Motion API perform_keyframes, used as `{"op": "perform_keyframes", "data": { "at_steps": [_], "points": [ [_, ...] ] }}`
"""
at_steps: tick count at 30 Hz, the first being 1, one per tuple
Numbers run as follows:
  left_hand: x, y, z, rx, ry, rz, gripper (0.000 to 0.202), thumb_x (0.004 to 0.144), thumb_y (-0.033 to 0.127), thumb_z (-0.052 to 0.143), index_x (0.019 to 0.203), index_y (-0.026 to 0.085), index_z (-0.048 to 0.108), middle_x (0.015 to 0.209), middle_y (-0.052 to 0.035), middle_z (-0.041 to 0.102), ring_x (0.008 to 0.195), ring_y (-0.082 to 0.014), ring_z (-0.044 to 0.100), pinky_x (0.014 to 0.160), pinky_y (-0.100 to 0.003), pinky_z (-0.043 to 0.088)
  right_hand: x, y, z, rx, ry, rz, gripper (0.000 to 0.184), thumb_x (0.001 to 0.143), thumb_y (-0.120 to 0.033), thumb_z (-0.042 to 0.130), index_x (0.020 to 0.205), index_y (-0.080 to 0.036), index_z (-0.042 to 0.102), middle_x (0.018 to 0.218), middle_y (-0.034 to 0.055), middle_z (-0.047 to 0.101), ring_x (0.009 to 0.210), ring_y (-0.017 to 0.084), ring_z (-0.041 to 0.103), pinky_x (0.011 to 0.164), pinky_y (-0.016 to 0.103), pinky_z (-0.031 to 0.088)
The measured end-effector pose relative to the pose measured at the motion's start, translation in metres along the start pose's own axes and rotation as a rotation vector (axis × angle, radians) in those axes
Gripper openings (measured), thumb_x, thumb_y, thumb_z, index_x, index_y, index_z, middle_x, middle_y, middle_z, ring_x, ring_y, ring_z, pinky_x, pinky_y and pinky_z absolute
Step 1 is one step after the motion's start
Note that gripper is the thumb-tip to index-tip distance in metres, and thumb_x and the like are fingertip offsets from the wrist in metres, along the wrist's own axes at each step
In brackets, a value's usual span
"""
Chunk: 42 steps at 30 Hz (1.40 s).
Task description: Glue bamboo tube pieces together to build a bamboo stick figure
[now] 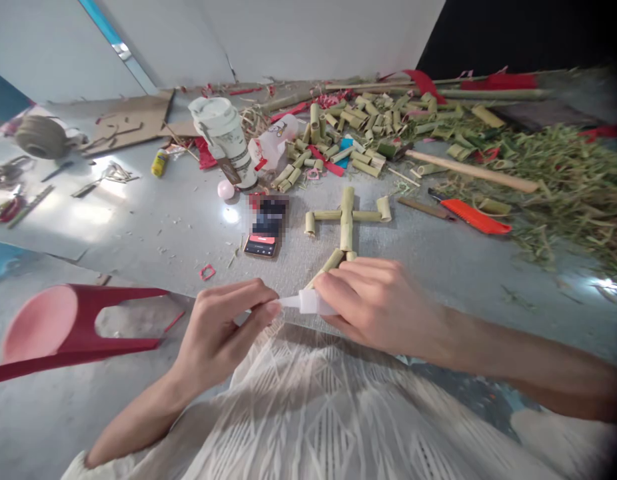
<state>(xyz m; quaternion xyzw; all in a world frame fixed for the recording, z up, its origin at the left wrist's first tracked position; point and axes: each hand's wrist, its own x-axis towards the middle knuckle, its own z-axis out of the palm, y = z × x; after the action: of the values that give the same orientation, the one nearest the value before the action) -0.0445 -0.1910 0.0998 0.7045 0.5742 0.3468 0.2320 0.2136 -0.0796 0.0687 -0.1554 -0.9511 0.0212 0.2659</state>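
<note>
In my right hand (378,303) is a small white glue bottle (311,301), its pointed nozzle aimed left and its body mostly hidden by my fingers. The thumb and fingers of my left hand (226,327) pinch at the nozzle's tip; whether a cap sits there is hidden. Just beyond my hands, a figure of cut bamboo pieces (346,223) lies flat on the grey table, with a crosswise piece on each side and short pieces at the ends. My right hand partly covers its lower pieces, including a slanted bamboo piece (331,261).
A phone (265,227) lies left of the figure, near a lidded white cup (226,140). Cut bamboo pieces (373,117) and shavings (573,187) are heaped behind and right. An orange-handled cutter (471,215) lies right. A red stool (78,320) stands at left.
</note>
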Motion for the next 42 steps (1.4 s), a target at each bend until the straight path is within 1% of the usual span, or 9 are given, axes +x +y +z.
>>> {"op": "perform_keyframes", "data": {
  "at_steps": [4, 9, 14, 22, 27, 31, 36, 39, 42],
  "points": [
    [-0.011, -0.012, -0.010, 0.056, 0.269, 0.013, 0.025, 0.112, 0.022, 0.068, 0.087, 0.022, 0.071, 0.075, 0.0023, 0.068, 0.063, -0.0104, 0.060, 0.057, -0.027, 0.045, -0.006, 0.016, -0.012, 0.010, 0.046, 0.133, 0.015, 0.110, -0.031, 0.064, 0.098, -0.023, 0.060, 0.076, -0.0011, 0.067, 0.065, 0.017, 0.060, 0.063, 0.034, 0.037],
    [0.009, -0.021, -0.001, -0.155, 0.229, 0.081, 0.017, 0.114, 0.028, 0.070, 0.100, 0.023, 0.078, 0.081, 0.0024, 0.075, 0.062, -0.0078, 0.067, 0.057, -0.024, 0.051, 0.005, 0.028, -0.022, 0.086, 0.142, 0.256, 0.019, 0.109, -0.041, 0.069, 0.104, -0.025, 0.061, 0.077, -0.0027, 0.066, 0.062, 0.016, 0.057, 0.061, 0.032, 0.039],
    [0.064, -0.041, 0.017, -0.279, 0.165, 0.078, 0.021, 0.103, 0.041, 0.087, 0.097, 0.021, 0.082, 0.087, -0.0028, 0.080, 0.069, -0.0123, 0.072, 0.061, -0.025, 0.057, 0.011, 0.046, -0.025, 0.040, 0.191, 0.345, 0.026, 0.105, -0.041, 0.073, 0.094, -0.027, 0.054, 0.064, -0.0071, 0.050, 0.054, 0.013, 0.044, 0.057, 0.032, 0.031],
    [0.155, -0.087, 0.045, -0.012, 0.094, 0.277, 0.014, 0.098, 0.022, 0.083, 0.084, 0.020, 0.078, 0.080, -0.0003, 0.074, 0.072, -0.0136, 0.064, 0.069, -0.029, 0.048, 0.012, 0.069, -0.038, -0.063, 0.230, 0.339, 0.036, 0.100, -0.039, 0.075, 0.086, -0.026, 0.045, 0.066, -0.0060, 0.041, 0.059, 0.013, 0.038, 0.060, 0.030, 0.027],
    [0.227, -0.116, 0.070, 0.328, 0.021, 0.155, 0.028, 0.093, 0.012, 0.087, 0.074, 0.021, 0.069, 0.074, 0.0011, 0.066, 0.075, -0.0156, 0.057, 0.078, -0.033, 0.042, 0.013, 0.071, -0.036, 0.043, 0.212, 0.348, 0.038, 0.098, -0.039, 0.077, 0.085, -0.025, 0.044, 0.064, -0.0075, 0.037, 0.056, 0.011, 0.031, 0.059, 0.029, 0.025],
    [0.265, -0.127, 0.090, 0.390, -0.053, 0.074, 0.040, 0.093, 0.014, 0.090, 0.069, 0.025, 0.059, 0.063, 0.0051, 0.053, 0.080, -0.0160, 0.057, 0.081, -0.029, 0.043, 0.011, 0.071, -0.035, 0.058, 0.217, 0.355, 0.037, 0.096, -0.036, 0.080, 0.087, -0.025, 0.047, 0.064, -0.0076, 0.037, 0.057, 0.010, 0.029, 0.059, 0.029, 0.024],
    [0.276, -0.120, 0.094, 0.463, -0.082, 0.069, 0.015, 0.105, 0.021, 0.072, 0.092, 0.013, 0.071, 0.101, -0.0019, 0.077, 0.099, -0.0108, 0.066, 0.087, -0.020, 0.043, 0.009, 0.072, -0.038, 0.070, 0.207, 0.382, 0.037, 0.094, -0.038, 0.085, 0.088, -0.025, 0.050, 0.065, -0.0066, 0.041, 0.058, 0.011, 0.034, 0.060, 0.031, 0.024],
    [0.270, -0.107, 0.084, 0.493, 0.024, 0.132, 0.014, 0.109, 0.017, 0.062, 0.101, 0.013, 0.072, 0.131, -0.0074, 0.074, 0.104, -0.0115, 0.068, 0.081, -0.021, 0.043, 0.009, 0.075, -0.042, 0.086, 0.220, 0.406, 0.042, 0.092, -0.036, 0.089, 0.086, -0.025, 0.049, 0.064, -0.0071, 0.040, 0.057, 0.010, 0.031, 0.061, 0.033, 0.025],
    [0.239, -0.089, 0.069, 0.469, 0.149, 0.256, 0.025, 0.108, 0.016, 0.065, 0.083, 0.020, 0.065, 0.104, -0.0054, 0.073, 0.092, -0.0169, 0.068, 0.074, -0.027, 0.043, 0.009, 0.078, -0.047, 0.101, 0.241, 0.442, 0.047, 0.094, -0.040, 0.091, 0.082, -0.024, 0.048, 0.064, -0.0065, 0.037, 0.059, 0.011, 0.027, 0.064, 0.036, 0.027]
  ]
}}
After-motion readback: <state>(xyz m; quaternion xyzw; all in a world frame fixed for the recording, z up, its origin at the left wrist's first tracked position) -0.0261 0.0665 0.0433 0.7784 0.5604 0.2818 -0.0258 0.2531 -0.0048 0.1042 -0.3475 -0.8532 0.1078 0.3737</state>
